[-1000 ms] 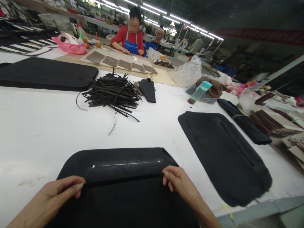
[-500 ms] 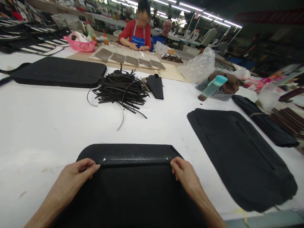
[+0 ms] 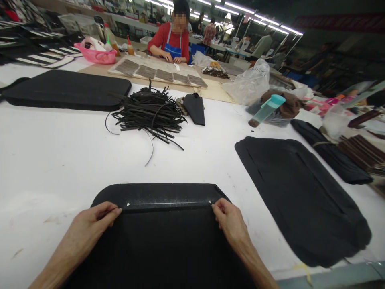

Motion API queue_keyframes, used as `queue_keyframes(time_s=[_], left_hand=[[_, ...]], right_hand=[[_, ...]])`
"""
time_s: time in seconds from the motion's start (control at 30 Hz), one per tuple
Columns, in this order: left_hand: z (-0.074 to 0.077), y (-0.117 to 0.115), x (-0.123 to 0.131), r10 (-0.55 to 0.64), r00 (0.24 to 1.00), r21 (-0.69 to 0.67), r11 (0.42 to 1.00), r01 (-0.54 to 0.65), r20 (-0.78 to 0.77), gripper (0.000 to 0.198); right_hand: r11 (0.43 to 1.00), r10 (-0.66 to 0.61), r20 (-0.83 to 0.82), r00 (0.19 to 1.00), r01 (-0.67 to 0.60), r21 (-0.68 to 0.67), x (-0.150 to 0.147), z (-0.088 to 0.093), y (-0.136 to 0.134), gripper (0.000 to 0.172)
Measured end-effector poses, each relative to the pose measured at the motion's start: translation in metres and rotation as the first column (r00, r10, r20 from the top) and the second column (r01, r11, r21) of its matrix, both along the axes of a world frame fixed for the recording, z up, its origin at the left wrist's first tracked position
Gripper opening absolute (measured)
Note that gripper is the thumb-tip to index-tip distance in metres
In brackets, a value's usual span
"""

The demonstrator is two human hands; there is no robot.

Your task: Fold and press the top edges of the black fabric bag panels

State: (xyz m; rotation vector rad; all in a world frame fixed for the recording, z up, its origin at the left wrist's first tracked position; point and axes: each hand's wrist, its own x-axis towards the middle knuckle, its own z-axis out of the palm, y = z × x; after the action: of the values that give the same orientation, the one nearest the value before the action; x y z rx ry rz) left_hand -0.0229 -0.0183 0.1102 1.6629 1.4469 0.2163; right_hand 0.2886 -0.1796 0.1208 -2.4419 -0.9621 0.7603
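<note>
A black sheet panel [image 3: 168,249] lies in front of me, with a shiny band, a white line and two small white triangles near its far edge. My left hand [image 3: 93,220] is closed in a pinch at the line's left end. My right hand [image 3: 228,216] pinches at the right end. Between them a thin black strip [image 3: 168,209] appears to run straight just below the white line, its ends hidden in my fingers. Black on black makes its edges hard to make out.
Beyond the panel lies a pile of black strips [image 3: 150,110] beside a small black piece [image 3: 195,109]. A black padded panel [image 3: 66,90] is at left, another black panel [image 3: 300,192] at right. A teal-capped tube [image 3: 267,109] stands tilted. A person in red [image 3: 168,42] works opposite.
The whole view has shifted slightly, so most things sit a little further left. Both hands keep their pinch at the ends of the white line.
</note>
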Motion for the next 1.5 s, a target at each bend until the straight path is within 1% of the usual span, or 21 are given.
queue_keyframes(time_s=[0.1, 0.2, 0.3, 0.43, 0.57, 0.7, 0.8, 0.97, 1.07, 1.23, 1.37, 1.5], left_hand=[[-0.004, 0.001, 0.001, -0.047, 0.998, -0.020, 0.999, 0.046, -0.028, 0.035], [-0.006, 0.001, 0.002, -0.041, 0.999, -0.021, 0.999, 0.041, -0.033, 0.036], [-0.001, 0.000, 0.005, -0.020, 1.000, -0.017, 1.000, 0.020, -0.006, 0.034], [0.006, 0.000, 0.009, -0.007, 0.998, -0.028, 1.000, 0.009, 0.061, 0.029], [0.004, 0.001, 0.009, 0.001, 0.996, -0.038, 0.999, 0.002, 0.088, 0.026], [0.001, 0.001, 0.009, 0.003, 0.995, -0.023, 1.000, 0.000, 0.104, 0.023], [0.001, 0.000, 0.010, 0.017, 0.996, 0.005, 1.000, -0.017, 0.086, 0.021], [0.003, -0.002, 0.013, 0.048, 0.997, 0.038, 0.998, -0.050, 0.059, 0.017], [0.004, -0.002, 0.015, 0.051, 0.998, 0.077, 0.996, -0.053, 0.028, 0.015], [0.008, -0.003, 0.017, 0.028, 1.000, 0.111, 0.993, -0.027, -0.005, 0.013], [0.007, -0.004, 0.018, 0.025, 0.999, 0.125, 0.992, -0.021, -0.027, 0.012], [0.004, -0.004, 0.019, 0.018, 0.998, 0.145, 0.989, -0.010, -0.054, 0.011]], right_hand=[[1.000, -0.006, 0.002, 1.000, 0.006, -0.017, 0.000, -0.001, 0.002, 0.024], [0.999, 0.000, 0.029, 1.000, 0.001, -0.035, 0.000, -0.002, 0.003, 0.023], [0.998, 0.003, 0.032, 0.999, -0.001, -0.058, 0.001, -0.002, 0.002, 0.025], [0.997, 0.045, -0.028, 0.999, -0.047, -0.057, 0.008, -0.005, -0.001, 0.029], [0.993, 0.091, -0.074, 0.993, -0.096, -0.069, 0.012, -0.007, -0.002, 0.030], [0.987, 0.077, -0.004, 0.997, -0.077, -0.143, 0.010, -0.007, -0.001, 0.031], [0.975, 0.085, 0.041, 0.995, -0.075, -0.207, 0.011, -0.009, -0.002, 0.034], [0.957, 0.124, 0.038, 0.992, -0.109, -0.269, 0.018, -0.016, -0.006, 0.037], [0.958, 0.133, 0.043, 0.990, -0.117, -0.263, 0.020, -0.018, -0.008, 0.037], [0.971, 0.152, 0.042, 0.988, -0.141, -0.193, 0.022, -0.023, -0.011, 0.036], [0.976, 0.139, 0.036, 0.990, -0.131, -0.173, 0.024, -0.028, -0.012, 0.035], [0.969, 0.130, 0.020, 0.991, -0.123, -0.215, 0.025, -0.030, -0.011, 0.036]])
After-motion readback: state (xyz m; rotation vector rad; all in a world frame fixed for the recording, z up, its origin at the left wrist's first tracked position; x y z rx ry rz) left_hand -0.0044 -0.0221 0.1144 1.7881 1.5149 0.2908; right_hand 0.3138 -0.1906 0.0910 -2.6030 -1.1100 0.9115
